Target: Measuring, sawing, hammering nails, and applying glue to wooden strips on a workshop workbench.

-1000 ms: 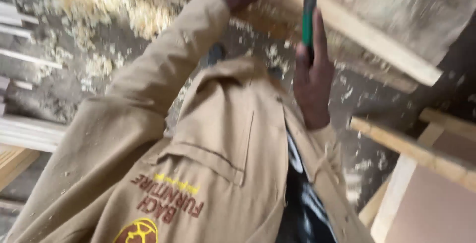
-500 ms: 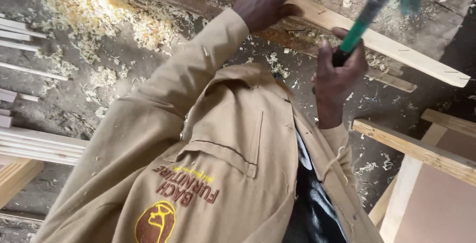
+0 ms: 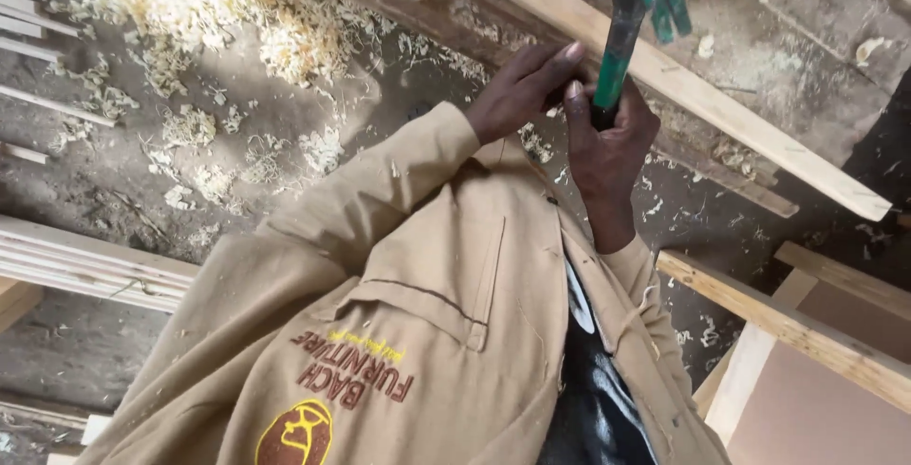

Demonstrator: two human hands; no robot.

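My right hand (image 3: 607, 147) is closed around the green handle of a claw hammer (image 3: 626, 19), whose head points up and away near the top edge. My left hand (image 3: 520, 93) reaches out of a tan jacket sleeve, its fingertips on the lower edge of a long pale wooden strip (image 3: 721, 109), right beside the hammer handle. Whatever sits under those fingertips is hidden. The strip runs diagonally from top centre to the right. My tan work jacket (image 3: 408, 313) fills the lower middle of the view.
Wood shavings (image 3: 218, 19) litter the dirty floor at the upper left. Stacked pale battens (image 3: 85, 266) lie at the left edge. A wooden frame with a board panel (image 3: 807, 332) stands at the lower right. A darker plank (image 3: 721, 166) lies beneath the strip.
My right hand has drawn in close to the left hand, and the hammer has swung from leaning right to nearly upright. The left hand has stayed at the strip.
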